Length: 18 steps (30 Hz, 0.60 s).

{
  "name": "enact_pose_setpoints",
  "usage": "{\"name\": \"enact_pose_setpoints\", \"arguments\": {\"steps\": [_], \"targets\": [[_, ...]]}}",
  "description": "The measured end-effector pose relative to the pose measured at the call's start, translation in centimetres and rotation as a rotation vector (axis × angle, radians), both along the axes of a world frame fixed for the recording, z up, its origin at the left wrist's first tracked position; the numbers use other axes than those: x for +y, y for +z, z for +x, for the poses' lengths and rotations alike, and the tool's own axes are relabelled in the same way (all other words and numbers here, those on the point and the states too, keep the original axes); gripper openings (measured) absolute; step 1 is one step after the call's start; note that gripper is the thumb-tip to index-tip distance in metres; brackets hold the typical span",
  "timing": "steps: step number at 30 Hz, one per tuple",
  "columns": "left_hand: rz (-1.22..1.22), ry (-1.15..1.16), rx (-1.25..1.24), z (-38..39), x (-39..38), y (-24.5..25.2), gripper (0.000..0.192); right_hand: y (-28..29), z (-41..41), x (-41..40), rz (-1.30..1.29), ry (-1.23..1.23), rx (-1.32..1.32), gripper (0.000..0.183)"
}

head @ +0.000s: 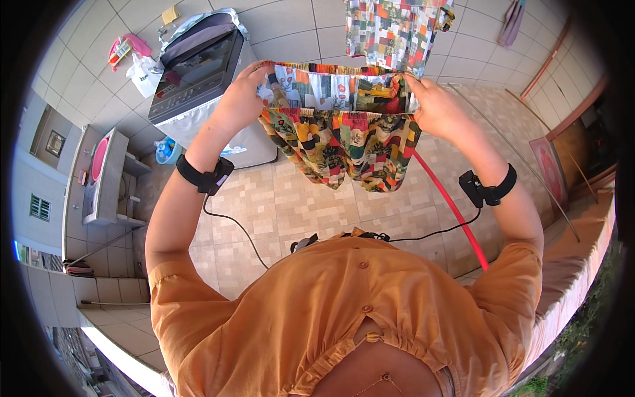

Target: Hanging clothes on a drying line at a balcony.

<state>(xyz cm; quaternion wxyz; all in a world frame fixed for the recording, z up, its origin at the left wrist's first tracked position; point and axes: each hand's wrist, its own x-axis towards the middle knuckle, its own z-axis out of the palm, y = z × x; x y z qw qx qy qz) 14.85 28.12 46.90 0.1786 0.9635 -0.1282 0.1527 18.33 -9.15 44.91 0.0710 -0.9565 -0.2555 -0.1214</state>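
Observation:
A pair of patterned shorts (342,141) with an elastic waistband hangs in front of me, stretched wide between both hands. My left hand (240,101) pinches one end of the waistband. At the opposite end, my right hand (436,106) grips the band between thumb and fingers. The waist opening faces up, so the paler inside of the cloth shows, and the two short legs dangle above the tiled floor (317,213). Just beyond the shorts hangs a garment (392,32) in a similar patchwork print; what it hangs from is out of view.
To the left stands a top-loading washing machine (198,74) with a dark lid. Beside it sit a blue basin (167,150) with bottles and a sink counter (106,183) with a pink basin (100,159). A red pole (451,211) slants at right, near a thin rod (526,168).

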Motion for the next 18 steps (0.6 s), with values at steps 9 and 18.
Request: {"name": "enact_pose_setpoints", "arguments": {"steps": [9,18], "targets": [[-0.026,0.013,-0.144,1.1,2.6,-2.3,0.056,-0.9,0.9,-0.5,0.114,0.06,0.116,0.058],[-0.028,-0.008,-0.284,0.3,1.6,0.0,0.052,0.6,-1.3,3.5,-0.406,0.089,0.216,0.078]]}}
